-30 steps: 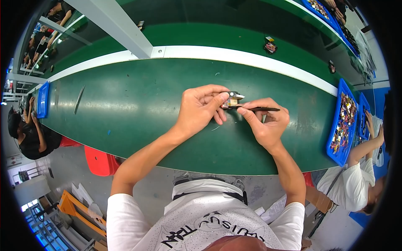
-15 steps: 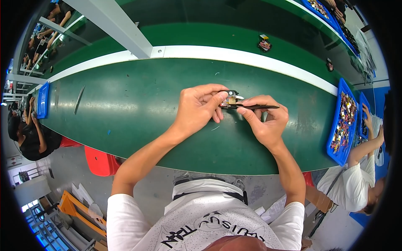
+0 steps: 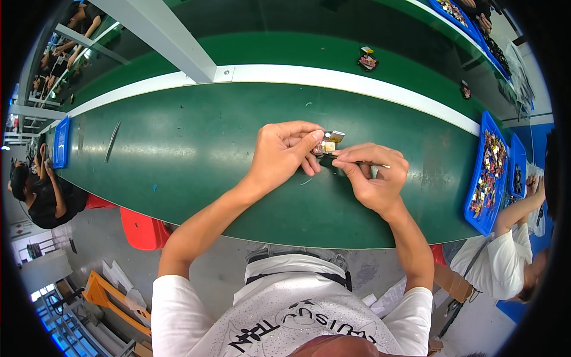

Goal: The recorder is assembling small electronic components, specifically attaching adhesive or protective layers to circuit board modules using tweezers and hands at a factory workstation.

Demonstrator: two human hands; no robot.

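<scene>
At far left, a co-worker in black (image 3: 44, 199) sits by the table; blue tray (image 3: 61, 143) on the table end there. Next, metal rod (image 3: 112, 141) lying on the table, well clear of the hands; red stool (image 3: 143, 230) below the near edge; blue scrap (image 3: 154, 187) on the tabletop. Grey post (image 3: 160, 38) rises at the white rail (image 3: 267, 74), which runs between table and far strip. Mid-table: left hand (image 3: 288, 149) has thumb and fingers clamped on the small device (image 3: 329, 144), held above the green top (image 3: 226, 137); its fingers cover the device's left end. Right hand (image 3: 376, 175) pinches a slim tool (image 3: 383, 166), fingertips at the device's lower right edge, hiding the tool's working end; can't tell if it touches. Past the rail, two small parts: one (image 3: 367, 60) beyond the hands, another (image 3: 466, 90) further right. Far right, blue bin (image 3: 483, 226) full of mixed bits (image 3: 491, 172), then a co-worker in white (image 3: 499, 262).
</scene>
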